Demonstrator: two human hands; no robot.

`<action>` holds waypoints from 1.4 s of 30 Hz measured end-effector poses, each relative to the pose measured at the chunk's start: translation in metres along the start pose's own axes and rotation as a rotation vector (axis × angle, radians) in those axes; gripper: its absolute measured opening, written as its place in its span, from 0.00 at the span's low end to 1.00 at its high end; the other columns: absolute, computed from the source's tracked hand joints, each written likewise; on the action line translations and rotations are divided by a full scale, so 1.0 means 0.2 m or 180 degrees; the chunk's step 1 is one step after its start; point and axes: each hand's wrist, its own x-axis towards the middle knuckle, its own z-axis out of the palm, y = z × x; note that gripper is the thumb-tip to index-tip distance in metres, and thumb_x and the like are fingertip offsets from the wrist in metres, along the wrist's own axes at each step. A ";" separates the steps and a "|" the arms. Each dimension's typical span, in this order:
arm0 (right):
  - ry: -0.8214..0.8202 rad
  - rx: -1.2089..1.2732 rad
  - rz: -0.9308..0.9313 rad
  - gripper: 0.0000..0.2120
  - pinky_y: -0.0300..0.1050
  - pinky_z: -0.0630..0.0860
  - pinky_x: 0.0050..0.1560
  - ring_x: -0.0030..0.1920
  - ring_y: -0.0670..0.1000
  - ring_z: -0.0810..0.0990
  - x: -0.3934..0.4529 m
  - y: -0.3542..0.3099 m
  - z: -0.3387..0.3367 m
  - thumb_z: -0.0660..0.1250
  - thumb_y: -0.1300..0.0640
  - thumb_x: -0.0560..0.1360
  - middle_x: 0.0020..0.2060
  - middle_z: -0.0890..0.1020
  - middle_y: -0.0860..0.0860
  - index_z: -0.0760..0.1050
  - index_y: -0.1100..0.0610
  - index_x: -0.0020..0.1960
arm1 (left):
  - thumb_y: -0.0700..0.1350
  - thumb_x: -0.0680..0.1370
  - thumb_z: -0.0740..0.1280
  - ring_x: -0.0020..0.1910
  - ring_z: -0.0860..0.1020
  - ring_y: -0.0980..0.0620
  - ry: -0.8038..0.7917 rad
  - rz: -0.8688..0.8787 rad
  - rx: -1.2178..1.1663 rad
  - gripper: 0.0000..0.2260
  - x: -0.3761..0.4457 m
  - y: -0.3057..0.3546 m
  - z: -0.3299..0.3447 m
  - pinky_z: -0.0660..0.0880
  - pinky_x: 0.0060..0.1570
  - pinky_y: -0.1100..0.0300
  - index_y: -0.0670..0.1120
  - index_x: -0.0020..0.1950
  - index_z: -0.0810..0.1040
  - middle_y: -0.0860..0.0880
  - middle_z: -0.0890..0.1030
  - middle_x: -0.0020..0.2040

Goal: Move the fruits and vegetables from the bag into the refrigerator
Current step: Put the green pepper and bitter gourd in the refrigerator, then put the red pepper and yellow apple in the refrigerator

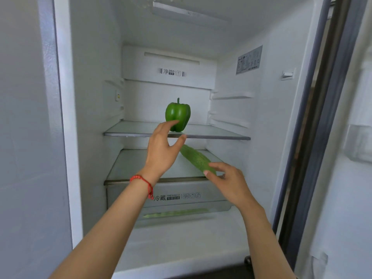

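Reaching into the open refrigerator (96,97) with both hands, two green vegetables already on its shelves.

Green bell pepper (178,115) stands upright, stem up, on the upper glass shelf (211,133). Left hand (163,150), red string bracelet (143,183) at the wrist, is just below the pepper at its 7 o'clock; grip wide, fingers spread and relaxed, holding nothing; contact with the pepper cannot be told. Long ridged gourd (196,159) lies slantwise on the lower glass shelf (128,168). Right hand (229,178) sits at the gourd's near end, 4 o'clock of it, fingertips touching, grip loose and not closed round it. Crisper drawer (201,206) below.
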 end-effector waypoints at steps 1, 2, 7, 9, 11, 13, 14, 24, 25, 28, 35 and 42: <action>0.0024 -0.0007 0.0032 0.18 0.40 0.71 0.56 0.56 0.51 0.77 -0.04 -0.01 0.00 0.68 0.52 0.73 0.57 0.79 0.52 0.75 0.56 0.61 | 0.44 0.74 0.68 0.58 0.74 0.49 -0.0094 -0.0056 -0.0064 0.17 -0.04 0.00 -0.02 0.71 0.58 0.56 0.43 0.63 0.73 0.45 0.76 0.60; 0.0061 -0.0020 0.0057 0.17 0.39 0.70 0.56 0.57 0.50 0.76 -0.08 -0.02 0.00 0.68 0.52 0.73 0.57 0.79 0.52 0.76 0.56 0.61 | 0.45 0.75 0.67 0.59 0.73 0.50 -0.0183 -0.0103 -0.0112 0.17 -0.09 0.01 -0.03 0.70 0.59 0.55 0.43 0.63 0.74 0.45 0.76 0.60; 0.0399 -0.0140 0.0260 0.16 0.31 0.65 0.51 0.59 0.49 0.75 -0.37 -0.10 -0.02 0.67 0.54 0.74 0.56 0.78 0.49 0.76 0.56 0.61 | 0.45 0.76 0.66 0.60 0.73 0.47 -0.0795 -0.0123 -0.0209 0.18 -0.31 0.04 -0.10 0.67 0.58 0.59 0.41 0.64 0.73 0.43 0.76 0.62; 0.0543 -0.0289 0.0396 0.17 0.30 0.63 0.51 0.60 0.49 0.74 -0.50 -0.14 -0.02 0.67 0.53 0.74 0.60 0.77 0.50 0.75 0.57 0.62 | 0.49 0.76 0.64 0.60 0.73 0.45 -0.1102 0.0077 -0.0211 0.19 -0.40 0.06 -0.11 0.66 0.58 0.61 0.40 0.63 0.73 0.41 0.77 0.60; 0.0639 -0.0434 0.0501 0.18 0.27 0.61 0.52 0.61 0.48 0.73 -0.65 -0.17 -0.05 0.66 0.53 0.75 0.62 0.76 0.51 0.74 0.57 0.63 | 0.54 0.75 0.61 0.60 0.73 0.45 -0.1387 0.0222 -0.0279 0.22 -0.48 0.09 -0.11 0.67 0.60 0.58 0.41 0.63 0.74 0.42 0.77 0.60; 0.0741 -0.0620 0.0567 0.18 0.22 0.59 0.51 0.60 0.46 0.72 -0.80 -0.19 -0.09 0.66 0.53 0.75 0.62 0.76 0.50 0.74 0.57 0.63 | 0.55 0.74 0.59 0.60 0.73 0.45 -0.1533 0.0276 -0.0389 0.23 -0.56 0.14 -0.10 0.68 0.61 0.54 0.42 0.63 0.74 0.42 0.77 0.60; 0.0799 -0.0699 0.0622 0.18 0.20 0.58 0.51 0.60 0.45 0.72 -0.88 -0.20 -0.12 0.65 0.52 0.75 0.62 0.76 0.50 0.74 0.56 0.63 | 0.54 0.74 0.59 0.61 0.73 0.45 -0.1608 0.0276 -0.0455 0.22 -0.60 0.18 -0.09 0.68 0.61 0.54 0.42 0.63 0.74 0.42 0.77 0.60; 0.1348 -0.1510 0.1530 0.19 0.38 0.66 0.61 0.65 0.51 0.70 -1.67 -0.23 -0.53 0.64 0.50 0.76 0.64 0.75 0.51 0.73 0.56 0.64 | 0.48 0.78 0.62 0.64 0.70 0.46 -0.2367 0.0570 -0.1062 0.18 -1.12 0.65 0.07 0.63 0.59 0.60 0.43 0.66 0.71 0.44 0.74 0.64; 0.1377 -0.1672 0.1643 0.19 0.41 0.67 0.62 0.65 0.51 0.70 -1.77 -0.23 -0.58 0.63 0.49 0.76 0.64 0.74 0.51 0.72 0.56 0.64 | 0.48 0.78 0.62 0.64 0.69 0.47 -0.2471 0.0607 -0.1100 0.18 -1.18 0.71 0.09 0.63 0.60 0.61 0.43 0.66 0.71 0.44 0.74 0.65; 0.1529 -0.2144 0.1950 0.20 0.45 0.67 0.62 0.66 0.53 0.69 -2.07 -0.23 -0.73 0.63 0.49 0.77 0.64 0.74 0.52 0.72 0.57 0.65 | 0.47 0.78 0.62 0.65 0.68 0.45 -0.2750 0.0752 -0.1242 0.19 -1.38 0.92 0.14 0.62 0.61 0.60 0.41 0.66 0.70 0.43 0.73 0.65; 0.1785 -0.2992 0.2710 0.19 0.53 0.66 0.62 0.63 0.59 0.72 -2.82 -0.27 -1.04 0.65 0.52 0.76 0.63 0.75 0.57 0.73 0.61 0.63 | 0.55 0.76 0.58 0.64 0.71 0.43 -0.3205 0.1332 -0.1386 0.23 -1.91 1.44 0.22 0.68 0.61 0.51 0.42 0.65 0.72 0.43 0.74 0.64; 0.2000 -0.3509 0.3404 0.18 0.54 0.71 0.58 0.58 0.61 0.76 -3.57 -0.38 -1.25 0.65 0.51 0.74 0.57 0.79 0.58 0.76 0.62 0.58 | 0.56 0.75 0.53 0.58 0.76 0.40 -0.3658 0.2155 -0.1697 0.26 -2.45 2.00 0.23 0.73 0.54 0.47 0.39 0.60 0.75 0.40 0.78 0.59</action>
